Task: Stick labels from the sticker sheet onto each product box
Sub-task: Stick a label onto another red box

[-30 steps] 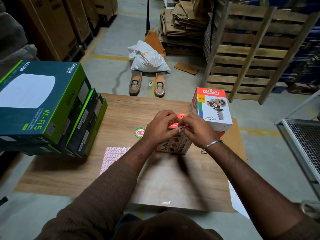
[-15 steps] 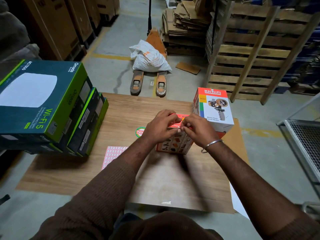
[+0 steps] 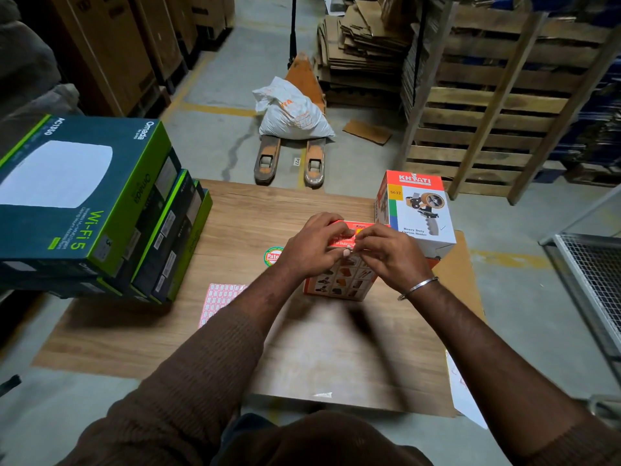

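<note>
From the head view we see both hands meeting on the top front edge of the small orange box [image 3: 339, 280] in the middle of the desk [image 3: 336, 348]: the left hand [image 3: 311, 247] has its fingers curled over the box top, the right hand [image 3: 389, 255] pinches at something beside the left thumb, too small for us to tell. The sticker sheet [image 3: 220, 299] lies flat near the left forearm, well left of the grip. We judge the labels light, limp and tacky, best taken by a corner, and the box light and stiff, held by its edges.
</note>
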A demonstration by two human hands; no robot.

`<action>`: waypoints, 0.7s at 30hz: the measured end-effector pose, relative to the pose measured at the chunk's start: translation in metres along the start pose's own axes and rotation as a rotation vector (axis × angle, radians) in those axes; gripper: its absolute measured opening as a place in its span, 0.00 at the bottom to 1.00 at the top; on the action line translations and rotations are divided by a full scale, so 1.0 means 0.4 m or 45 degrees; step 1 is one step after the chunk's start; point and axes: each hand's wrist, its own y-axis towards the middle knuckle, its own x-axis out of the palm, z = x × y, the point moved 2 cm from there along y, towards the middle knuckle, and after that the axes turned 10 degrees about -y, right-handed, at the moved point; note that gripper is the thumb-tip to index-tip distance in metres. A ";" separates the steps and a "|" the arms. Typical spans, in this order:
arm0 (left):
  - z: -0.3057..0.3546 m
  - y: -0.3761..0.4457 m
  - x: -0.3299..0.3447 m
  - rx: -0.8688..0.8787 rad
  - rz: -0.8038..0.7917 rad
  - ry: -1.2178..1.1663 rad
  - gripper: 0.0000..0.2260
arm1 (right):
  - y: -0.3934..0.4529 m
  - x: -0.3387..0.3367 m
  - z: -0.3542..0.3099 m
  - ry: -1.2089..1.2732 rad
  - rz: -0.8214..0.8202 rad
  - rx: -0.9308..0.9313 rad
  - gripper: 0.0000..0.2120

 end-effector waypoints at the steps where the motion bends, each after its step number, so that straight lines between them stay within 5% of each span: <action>1: 0.000 0.000 0.000 0.001 0.003 -0.003 0.18 | 0.000 -0.001 0.000 0.004 -0.001 0.003 0.05; 21: 0.013 -0.005 -0.006 -0.027 0.025 -0.013 0.18 | 0.063 -0.026 -0.035 -0.352 -0.278 0.001 0.05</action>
